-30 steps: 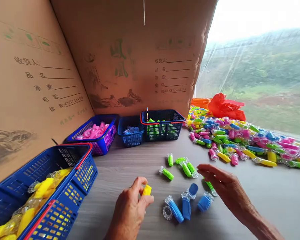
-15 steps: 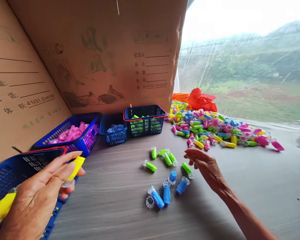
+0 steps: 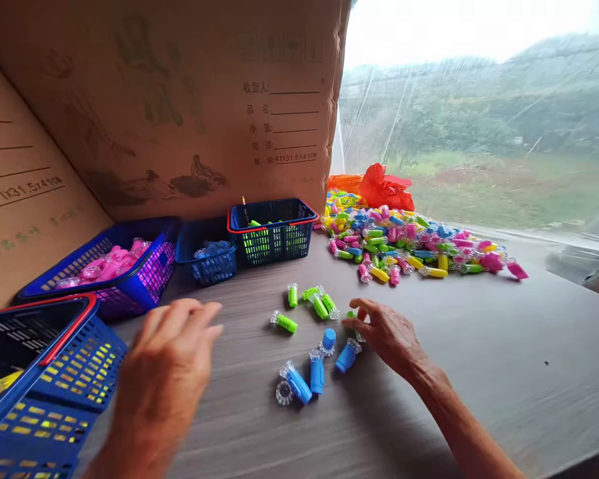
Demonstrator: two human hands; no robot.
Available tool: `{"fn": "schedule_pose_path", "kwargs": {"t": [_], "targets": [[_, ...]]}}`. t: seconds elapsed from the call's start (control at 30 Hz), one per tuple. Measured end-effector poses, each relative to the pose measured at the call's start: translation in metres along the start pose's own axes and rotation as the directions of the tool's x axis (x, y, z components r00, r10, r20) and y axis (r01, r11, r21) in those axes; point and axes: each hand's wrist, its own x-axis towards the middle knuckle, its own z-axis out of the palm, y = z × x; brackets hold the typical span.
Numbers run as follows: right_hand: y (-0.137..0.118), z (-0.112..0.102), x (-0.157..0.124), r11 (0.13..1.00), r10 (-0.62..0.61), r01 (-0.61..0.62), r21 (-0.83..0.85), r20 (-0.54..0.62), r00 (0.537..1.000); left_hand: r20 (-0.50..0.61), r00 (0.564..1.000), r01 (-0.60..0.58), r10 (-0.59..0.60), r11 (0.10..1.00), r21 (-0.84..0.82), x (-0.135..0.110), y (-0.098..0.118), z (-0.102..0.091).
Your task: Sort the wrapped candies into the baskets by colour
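My left hand [image 3: 164, 366], smeared a little by motion, is over the table to the right of the yellow-filled basket. Its fingers are stretched forward, and nothing shows in them. My right hand [image 3: 387, 336] has its thumb and fingertips around a small green plastic piece with a clear flared end [image 3: 351, 315], partly hidden by the fingers. Left of it lie several loose green pieces [image 3: 320, 306]. Nearer to me are several blue pieces [image 3: 317, 374] with the same clear fluted ends.
A blue basket of yellow pieces [image 3: 74, 362] stands at left. Behind it are a basket of pink pieces [image 3: 150, 279], a small basket of blue ones [image 3: 214, 269] and a red-handled basket of green ones [image 3: 274, 245]. A mixed heap [image 3: 404, 243] lies back right. Cardboard [image 3: 204, 100] stands behind.
My left hand has moved right, away from the yellow basket, and the yellow piece it held is gone from it. My right hand has come down onto the green piece. The view has shifted right.
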Motion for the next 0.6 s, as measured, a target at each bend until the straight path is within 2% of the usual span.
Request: {"fn": "schedule_pose_path", "kwargs": {"t": [0.07, 0.13, 0.23, 0.3, 0.37, 0.5, 0.57, 0.6], "targets": [[0.000, 0.003, 0.000, 0.998, -0.008, 0.009, -0.055, 0.016, 1.000, 0.163, 0.986, -0.034, 0.043, 0.998, -0.054, 0.009, 0.028, 0.038], [0.004, 0.006, 0.001, 0.999, -0.006, 0.006, -0.046, 0.016, 1.000, 0.307, 0.947, -0.052, 0.092, 0.989, -0.138, 0.016, 0.046, 0.073], [0.010, 0.007, 0.007, 0.984, 0.045, -0.045, 0.174, 0.005, 0.999, 0.437, 0.890, -0.033, 0.134, 0.972, -0.231, 0.021, 0.054, 0.105], [0.008, 0.000, 0.015, 0.908, 0.048, -0.039, 0.417, -0.011, 0.999, 0.476, 0.869, -0.013, 0.139, 0.966, -0.257, 0.022, 0.051, 0.112], [-0.005, -0.013, 0.027, 0.801, 0.004, 0.044, 0.598, -0.079, 0.997, 0.492, 0.861, 0.003, 0.130, 0.965, -0.262, 0.021, 0.046, 0.114], [-0.059, -0.043, 0.073, 0.572, -0.099, 0.274, 0.773, -0.267, 0.959, 0.512, 0.852, 0.028, 0.110, 0.967, -0.254, 0.017, 0.040, 0.112], [-0.091, -0.050, 0.106, 0.445, -0.133, 0.371, 0.815, -0.350, 0.927, 0.526, 0.843, 0.038, 0.110, 0.964, -0.262, 0.017, 0.040, 0.113], [-0.106, -0.051, 0.123, 0.427, -0.140, 0.406, 0.808, -0.385, 0.912, 0.532, 0.840, 0.045, 0.108, 0.962, -0.268, 0.017, 0.040, 0.113]]}}
